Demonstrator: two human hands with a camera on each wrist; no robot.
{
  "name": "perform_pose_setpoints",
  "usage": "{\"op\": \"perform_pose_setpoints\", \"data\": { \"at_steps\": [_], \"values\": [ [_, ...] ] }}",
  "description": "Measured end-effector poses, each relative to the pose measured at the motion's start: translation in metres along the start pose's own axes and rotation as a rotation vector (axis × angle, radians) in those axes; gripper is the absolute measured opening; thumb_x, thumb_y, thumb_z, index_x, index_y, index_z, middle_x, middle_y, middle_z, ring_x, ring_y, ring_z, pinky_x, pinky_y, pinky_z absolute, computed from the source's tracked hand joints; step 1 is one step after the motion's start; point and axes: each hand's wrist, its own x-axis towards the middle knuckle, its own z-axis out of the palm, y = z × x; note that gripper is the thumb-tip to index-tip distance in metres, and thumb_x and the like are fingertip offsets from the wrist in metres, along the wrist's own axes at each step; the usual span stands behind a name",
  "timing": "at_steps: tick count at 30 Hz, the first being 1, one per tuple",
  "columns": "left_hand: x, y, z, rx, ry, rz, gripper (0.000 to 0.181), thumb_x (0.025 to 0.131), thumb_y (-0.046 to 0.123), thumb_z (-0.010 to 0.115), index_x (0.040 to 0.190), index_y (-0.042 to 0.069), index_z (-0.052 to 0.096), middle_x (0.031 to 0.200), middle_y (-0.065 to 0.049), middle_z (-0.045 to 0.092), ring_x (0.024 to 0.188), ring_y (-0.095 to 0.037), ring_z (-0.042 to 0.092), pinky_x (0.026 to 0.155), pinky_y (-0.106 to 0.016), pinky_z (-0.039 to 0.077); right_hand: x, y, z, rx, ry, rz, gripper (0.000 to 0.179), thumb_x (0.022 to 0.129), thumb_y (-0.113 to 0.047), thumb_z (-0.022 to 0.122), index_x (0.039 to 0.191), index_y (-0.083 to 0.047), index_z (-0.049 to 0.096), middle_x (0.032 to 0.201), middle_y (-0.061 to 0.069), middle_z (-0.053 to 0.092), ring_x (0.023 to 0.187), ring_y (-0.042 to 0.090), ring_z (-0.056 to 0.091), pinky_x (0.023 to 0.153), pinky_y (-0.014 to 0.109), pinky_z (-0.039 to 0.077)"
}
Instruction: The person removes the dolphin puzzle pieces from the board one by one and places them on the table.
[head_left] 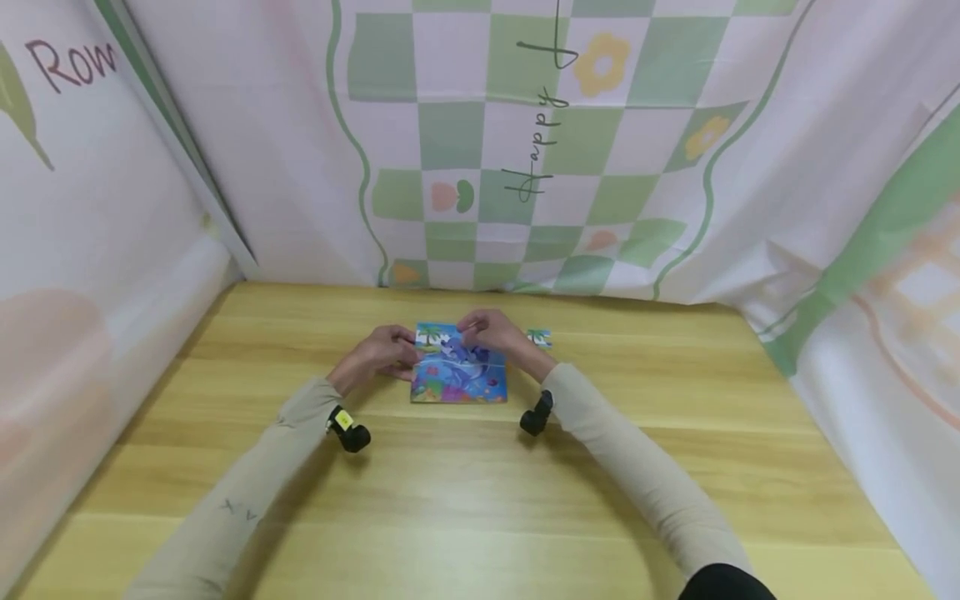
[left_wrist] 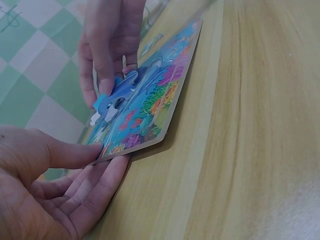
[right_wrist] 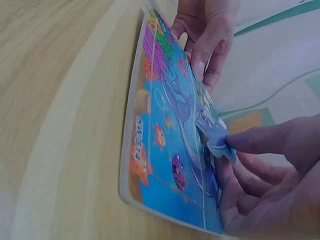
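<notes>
A colourful sea-themed jigsaw puzzle board [head_left: 459,385] with dolphins, fish and coral lies on the wooden table. My left hand [head_left: 384,352] grips its left edge, thumb on top and fingers underneath, as the left wrist view shows; that edge is raised off the table there. Above the board's upper part, my right hand [head_left: 491,329] pinches a blue puzzle piece [right_wrist: 215,134] between thumb and fingers. The piece is tilted over the board's far portion, overlapping the picture. Part of the board's far edge is hidden behind my right hand.
A loose puzzle piece [head_left: 539,337] with a palm tree lies on the table [head_left: 450,492], just right of the board. Behind the table hangs a green-and-white checked curtain [head_left: 517,167], with white printed fabric [head_left: 97,250] along the left side.
</notes>
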Motion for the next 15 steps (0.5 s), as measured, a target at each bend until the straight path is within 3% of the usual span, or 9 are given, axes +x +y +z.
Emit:
{"op": "perform_pose_setpoints", "data": {
  "at_steps": [9, 15],
  "values": [
    [-0.003, 0.001, 0.001, -0.010, 0.002, 0.008, 0.055, 0.098, -0.006, 0.063, 0.147, -0.013, 0.040, 0.128, -0.029, 0.061, 0.087, -0.020, 0.067, 0.080, -0.031, 0.069, -0.002, 0.000, -0.011, 0.080, -0.061, -0.047, 0.028, 0.104, -0.001, 0.059, 0.130, 0.006, 0.063, 0.121, 0.020, 0.069, 0.110, 0.027, 0.066, 0.106, 0.045, 0.059],
    [-0.003, 0.001, 0.001, 0.000, 0.007, 0.004, 0.054, 0.098, -0.006, 0.063, 0.147, -0.012, 0.041, 0.131, -0.030, 0.060, 0.089, -0.020, 0.067, 0.080, -0.031, 0.069, -0.002, 0.003, -0.021, 0.228, -0.126, -0.015, 0.028, 0.107, -0.005, 0.058, 0.133, 0.003, 0.061, 0.117, 0.011, 0.067, 0.102, 0.019, 0.065, 0.087, 0.037, 0.066]
  ]
}}
